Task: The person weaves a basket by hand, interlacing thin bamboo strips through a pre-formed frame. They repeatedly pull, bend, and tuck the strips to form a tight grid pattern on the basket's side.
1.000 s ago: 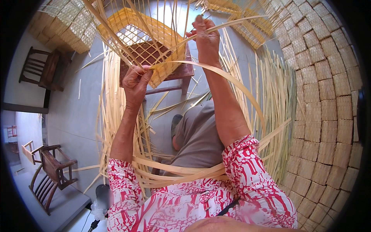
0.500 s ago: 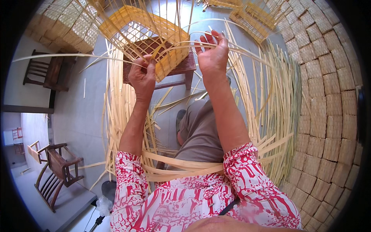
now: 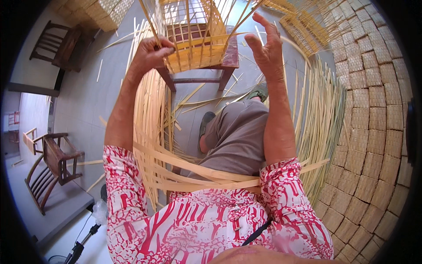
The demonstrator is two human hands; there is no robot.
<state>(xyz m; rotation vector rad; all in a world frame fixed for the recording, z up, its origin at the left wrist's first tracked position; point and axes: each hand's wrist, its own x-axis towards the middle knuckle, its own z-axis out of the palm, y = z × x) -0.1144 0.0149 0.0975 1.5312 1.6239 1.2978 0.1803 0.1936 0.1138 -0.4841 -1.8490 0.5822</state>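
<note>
A partly woven yellow basket [image 3: 198, 56] with tall loose uprights rests tilted on a dark red wooden stool [image 3: 229, 53]. My left hand [image 3: 150, 56] is closed on the basket's near left corner, thumb and fingers pinched at an upright strip. To the right of the basket my right hand [image 3: 269, 49] is raised, thumb and forefinger spread apart. A thin pale weaving strip [image 3: 295, 45] runs from the basket's right side past this hand and curves down beyond it. Whether the hidden fingers touch the strip I cannot tell.
Long bamboo strips [image 3: 323, 112] lie on the floor to the right, with more split strips [image 3: 151, 103] at left. Flat strips [image 3: 206, 169] cross my lap. Stacked woven blocks [image 3: 362, 132] line the right. Wooden chairs [image 3: 55, 158] stand at left; another yellow basket [image 3: 303, 33] lies far right.
The basket has turned, its near side now facing me. My left hand has shifted left and up along it; my right hand has moved right and its fingers have opened wider.
</note>
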